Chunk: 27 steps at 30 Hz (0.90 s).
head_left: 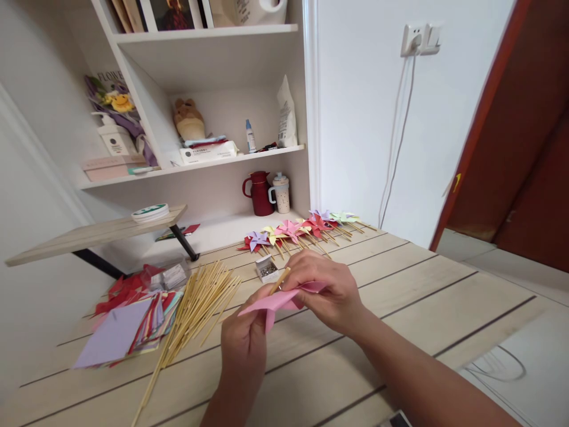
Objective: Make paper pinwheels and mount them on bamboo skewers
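Between my two hands is a pink paper pinwheel (274,303), held above the table, with its folded blades toward me. My left hand (246,332) is closed on its left side. My right hand (329,290) pinches the right edge, fingers curled over the top. A short end of a wooden stick (280,281) sticks up behind the paper, with a small shiny pin at it; the rest of the stick is hidden. Just beyond my hands stands a small open box of metal pins (268,270).
To the left lie a heap of wooden sticks (200,308) and a stack of coloured paper squares (115,332). Several finished pinwheels (288,230) lie in a row at the back. A low wooden riser (98,234) stands at left, beside shelves holding a red jug (260,194).
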Motion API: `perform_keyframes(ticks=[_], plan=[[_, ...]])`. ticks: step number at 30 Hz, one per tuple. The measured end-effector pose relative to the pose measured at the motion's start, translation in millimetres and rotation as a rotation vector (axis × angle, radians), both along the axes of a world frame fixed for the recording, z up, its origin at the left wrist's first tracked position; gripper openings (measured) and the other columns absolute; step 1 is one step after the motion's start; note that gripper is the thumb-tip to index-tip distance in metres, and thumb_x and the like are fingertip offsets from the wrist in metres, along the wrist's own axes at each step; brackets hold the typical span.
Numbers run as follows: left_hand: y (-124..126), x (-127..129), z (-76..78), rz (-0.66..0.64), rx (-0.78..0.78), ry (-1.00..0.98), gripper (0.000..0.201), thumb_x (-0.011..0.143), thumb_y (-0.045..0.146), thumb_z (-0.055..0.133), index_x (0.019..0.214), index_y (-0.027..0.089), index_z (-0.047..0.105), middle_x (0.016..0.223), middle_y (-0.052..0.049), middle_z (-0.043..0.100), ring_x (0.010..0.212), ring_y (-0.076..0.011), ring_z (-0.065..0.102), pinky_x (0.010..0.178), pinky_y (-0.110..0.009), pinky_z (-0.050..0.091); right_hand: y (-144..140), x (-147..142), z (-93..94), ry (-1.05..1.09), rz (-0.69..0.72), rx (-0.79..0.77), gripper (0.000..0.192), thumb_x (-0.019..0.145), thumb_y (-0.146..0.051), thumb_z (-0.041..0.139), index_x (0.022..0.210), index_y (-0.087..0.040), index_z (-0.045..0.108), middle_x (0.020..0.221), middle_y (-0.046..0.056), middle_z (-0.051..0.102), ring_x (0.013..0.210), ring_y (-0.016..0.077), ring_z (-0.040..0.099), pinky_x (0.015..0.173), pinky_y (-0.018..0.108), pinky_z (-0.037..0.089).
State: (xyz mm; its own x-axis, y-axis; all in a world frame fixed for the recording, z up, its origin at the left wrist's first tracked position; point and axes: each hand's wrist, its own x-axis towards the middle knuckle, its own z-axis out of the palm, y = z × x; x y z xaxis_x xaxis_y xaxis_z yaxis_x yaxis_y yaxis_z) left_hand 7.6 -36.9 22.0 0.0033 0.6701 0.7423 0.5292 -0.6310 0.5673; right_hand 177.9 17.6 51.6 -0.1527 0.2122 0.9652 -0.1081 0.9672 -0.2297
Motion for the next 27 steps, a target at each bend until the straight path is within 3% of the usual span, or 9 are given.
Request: perform_keyframes(ticks=[9,17,23,27], plan=[[-1.0,3.2,-3.6,-0.010,-0.066,-0.086,0.036,0.095,0.034,0.048,0.086,0.019,0.080,0.069,-0.003,0.072,0.060,-0.0161,0.061,0.063,-0.026,0.052,-0.2,-0.2,-0.2,-0.004,-0.011,-0.002,0.007,0.093,-0.022,0.067,0.088,-0.019,0.072,0.074,0.006,0.071,0.072,0.0179,0.064,0.070,0.036,0.056],[-0.9,3.6,-2.8,0.009,-0.060,-0.073,0.037,0.096,0.034,0.046,0.093,0.020,0.080,0.061,-0.003,0.067,0.062,-0.0187,0.062,0.070,-0.029,0.055,-1.2,-0.5,1.7,-0.005,-0.008,0.006,0.007,0.093,-0.022,0.067,0.088,-0.019,0.071,0.074,0.005,0.071,0.071,0.0170,0.062,0.069,0.035,0.055],[1.5,-1.8,-3.5,0.034,0.016,0.029,0.038,0.095,0.032,0.047,0.075,0.021,0.076,0.065,-0.004,0.070,0.059,-0.0174,0.062,0.068,-0.028,0.055,-1.6,-0.9,1.7,-0.003,-0.011,-0.001,0.011,0.094,-0.026,0.066,0.088,-0.020,0.072,0.073,0.005,0.070,0.071,0.0175,0.062,0.067,0.035,0.055],[-0.8,-1.2,-1.9,0.088,0.052,0.052,0.041,0.093,0.031,0.049,0.058,0.022,0.067,0.051,-0.001,0.060,0.049,-0.0166,0.054,0.059,-0.027,0.051,-2.2,-0.8,1.3,-0.003,-0.009,-0.012,0.006,0.092,-0.023,0.068,0.088,-0.020,0.072,0.073,0.005,0.071,0.071,0.0176,0.062,0.068,0.035,0.055]])
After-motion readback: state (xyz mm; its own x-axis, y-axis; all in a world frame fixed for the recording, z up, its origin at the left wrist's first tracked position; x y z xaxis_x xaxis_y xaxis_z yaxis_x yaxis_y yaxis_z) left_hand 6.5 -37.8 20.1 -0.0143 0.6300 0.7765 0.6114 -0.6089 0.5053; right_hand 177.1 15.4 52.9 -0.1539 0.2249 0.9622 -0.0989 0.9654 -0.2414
